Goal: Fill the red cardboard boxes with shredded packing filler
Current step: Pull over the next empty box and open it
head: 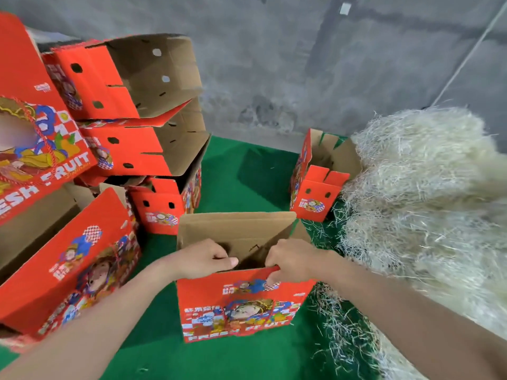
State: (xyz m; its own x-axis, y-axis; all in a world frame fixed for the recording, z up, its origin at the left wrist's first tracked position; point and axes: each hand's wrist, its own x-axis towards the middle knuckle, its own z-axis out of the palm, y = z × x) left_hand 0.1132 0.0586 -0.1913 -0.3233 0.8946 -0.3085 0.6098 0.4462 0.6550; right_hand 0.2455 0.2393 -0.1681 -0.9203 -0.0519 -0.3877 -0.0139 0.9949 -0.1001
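Head-worn view (wide-angle), facing forward and down, near red box [241, 305]

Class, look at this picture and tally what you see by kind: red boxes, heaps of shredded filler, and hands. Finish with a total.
Red cardboard boxes: 7, counting the nearest box, which both hands grip
Shredded filler heap: 1
Hands: 2, left hand and right hand
Total: 10
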